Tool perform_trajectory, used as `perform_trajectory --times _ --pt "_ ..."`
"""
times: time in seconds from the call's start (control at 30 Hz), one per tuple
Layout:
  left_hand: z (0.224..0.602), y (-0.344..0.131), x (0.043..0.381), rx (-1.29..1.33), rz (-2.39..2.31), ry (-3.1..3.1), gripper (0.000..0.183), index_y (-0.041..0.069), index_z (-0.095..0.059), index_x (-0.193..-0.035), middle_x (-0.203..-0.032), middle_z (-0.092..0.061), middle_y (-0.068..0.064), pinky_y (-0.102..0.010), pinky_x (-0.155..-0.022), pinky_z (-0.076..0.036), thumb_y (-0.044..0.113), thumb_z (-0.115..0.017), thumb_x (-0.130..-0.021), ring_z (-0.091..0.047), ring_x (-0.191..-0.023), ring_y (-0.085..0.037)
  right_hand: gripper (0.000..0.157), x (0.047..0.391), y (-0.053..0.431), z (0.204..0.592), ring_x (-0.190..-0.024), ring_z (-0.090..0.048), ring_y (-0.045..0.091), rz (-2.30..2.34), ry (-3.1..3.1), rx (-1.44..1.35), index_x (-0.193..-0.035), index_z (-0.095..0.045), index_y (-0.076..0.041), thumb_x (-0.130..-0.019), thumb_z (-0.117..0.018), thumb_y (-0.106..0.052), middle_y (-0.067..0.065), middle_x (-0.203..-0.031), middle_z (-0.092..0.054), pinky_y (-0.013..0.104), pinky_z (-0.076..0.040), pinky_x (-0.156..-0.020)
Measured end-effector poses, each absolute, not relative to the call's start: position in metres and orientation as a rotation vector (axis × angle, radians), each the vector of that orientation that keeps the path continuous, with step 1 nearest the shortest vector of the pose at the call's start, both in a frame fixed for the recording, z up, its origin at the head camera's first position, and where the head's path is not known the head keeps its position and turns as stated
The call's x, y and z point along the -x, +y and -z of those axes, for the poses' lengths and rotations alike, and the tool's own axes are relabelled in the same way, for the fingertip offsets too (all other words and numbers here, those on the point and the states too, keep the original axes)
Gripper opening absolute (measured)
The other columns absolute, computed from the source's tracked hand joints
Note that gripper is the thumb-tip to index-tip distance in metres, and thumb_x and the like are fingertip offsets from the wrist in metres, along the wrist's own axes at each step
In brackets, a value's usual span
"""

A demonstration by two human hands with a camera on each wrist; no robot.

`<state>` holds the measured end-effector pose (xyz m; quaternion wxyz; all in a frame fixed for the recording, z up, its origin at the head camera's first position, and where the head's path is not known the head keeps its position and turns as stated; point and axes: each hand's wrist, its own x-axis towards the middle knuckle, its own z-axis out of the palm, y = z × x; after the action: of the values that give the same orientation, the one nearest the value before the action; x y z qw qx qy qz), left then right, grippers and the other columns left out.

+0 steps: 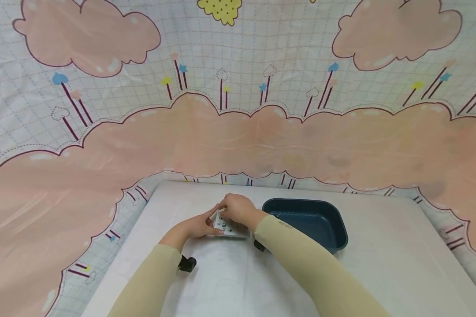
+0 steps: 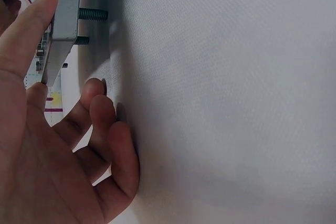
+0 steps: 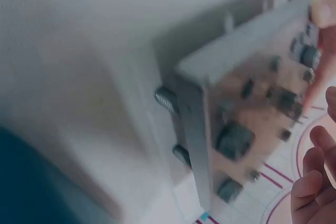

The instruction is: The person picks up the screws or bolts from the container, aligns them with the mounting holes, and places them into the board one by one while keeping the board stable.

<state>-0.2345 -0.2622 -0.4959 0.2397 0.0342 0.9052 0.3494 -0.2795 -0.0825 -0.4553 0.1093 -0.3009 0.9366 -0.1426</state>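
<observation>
A pale metal plate (image 1: pixel 233 229) is held tilted above the white table, with dark hardware on its face. My left hand (image 1: pixel 198 225) grips its left end, thumb on the face; the other fingers curl loosely beneath in the left wrist view. Threaded bolt ends (image 2: pixel 93 14) stick out of the plate's underside. Nuts and bolt heads (image 3: pixel 235 140) of different sizes dot the face in the blurred right wrist view. Over the plate's far left corner, my right hand (image 1: pixel 241 208) has bent fingers; I cannot tell whether they pinch a piece of hardware.
A dark blue rectangular tray (image 1: pixel 311 220) stands just right of the plate, beside the right forearm. The white tabletop (image 1: pixel 388 246) extends around it. Behind hangs a patterned cloth (image 1: pixel 238 141). Black wrist mounts (image 1: pixel 187 264) jut out from under both forearms.
</observation>
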Motion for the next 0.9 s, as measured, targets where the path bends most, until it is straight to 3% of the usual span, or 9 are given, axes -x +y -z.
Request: perform_trajectory --times 0.3,0.5,0.9 --pt "0.499 -0.262 0.237 -0.071 -0.881 2.500 0.107 0.031 -0.010 -0.160 -0.090 -0.057 -0.003 -0.033 -0.072 -0.038 0.050 -0.079 -0.080 -0.050 -0.075 -0.017 0.022 0.286 -0.065 0.438 -0.095 -0.059 0.010 0.539 2.740 0.857 -0.116 -0.076 -0.026 -0.095 -0.068 -0.030 -0.007 -0.106 -0.064 0.032 -0.049 -0.086" --pt "0.497 -0.261 0.235 -0.048 -0.871 2.514 0.106 0.031 -0.011 -0.160 -0.092 -0.055 -0.004 -0.035 -0.075 -0.038 0.049 -0.079 -0.080 -0.051 -0.081 -0.018 0.028 0.290 -0.044 0.423 -0.097 -0.059 0.014 0.525 2.733 0.917 -0.119 -0.074 -0.021 -0.094 -0.070 -0.031 -0.003 -0.107 -0.064 0.033 -0.049 -0.085" --pt "0.494 -0.258 0.233 -0.056 -0.886 2.516 0.105 0.032 -0.011 -0.160 -0.094 -0.053 -0.005 -0.036 -0.079 -0.037 0.046 -0.079 -0.081 -0.050 -0.084 -0.018 0.025 0.300 0.029 0.413 -0.087 -0.057 0.014 0.440 2.742 0.962 -0.116 -0.076 -0.021 -0.093 -0.072 -0.027 -0.004 -0.098 -0.061 0.031 -0.048 -0.075"
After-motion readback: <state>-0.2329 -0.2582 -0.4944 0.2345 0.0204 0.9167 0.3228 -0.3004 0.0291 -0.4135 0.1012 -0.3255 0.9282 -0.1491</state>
